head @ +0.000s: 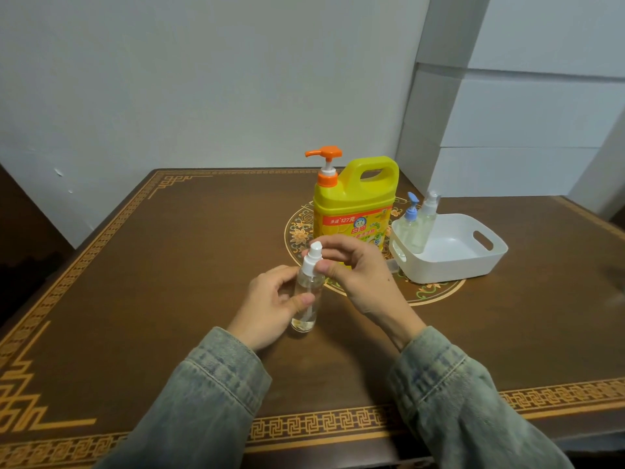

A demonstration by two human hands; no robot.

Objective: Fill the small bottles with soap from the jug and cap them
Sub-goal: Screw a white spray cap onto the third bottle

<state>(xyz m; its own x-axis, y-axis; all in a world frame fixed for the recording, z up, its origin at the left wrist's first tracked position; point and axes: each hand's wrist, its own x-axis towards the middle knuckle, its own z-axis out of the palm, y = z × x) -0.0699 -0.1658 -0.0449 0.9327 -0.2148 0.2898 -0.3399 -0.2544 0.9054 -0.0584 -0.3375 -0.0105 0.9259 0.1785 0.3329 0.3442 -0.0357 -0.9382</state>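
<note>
A small clear bottle (306, 301) stands on the brown table, near its middle. My left hand (270, 302) grips the bottle's body. My right hand (355, 269) pinches its white spray cap (313, 258) at the neck. Behind them stands the yellow soap jug (355, 204) with an orange pump (324, 157) on top. At the right, a white basket (473, 262) holds two small clear bottles: one with a blue pump top (407, 225), one with a clear-capped spray top (427, 218).
The table (169, 265) is dark brown with a gold patterned border and a round floral medallion under the jug and basket. White boxes (507, 130) are stacked at the back right against a white wall. A small clear cap (392, 266) lies beside the basket.
</note>
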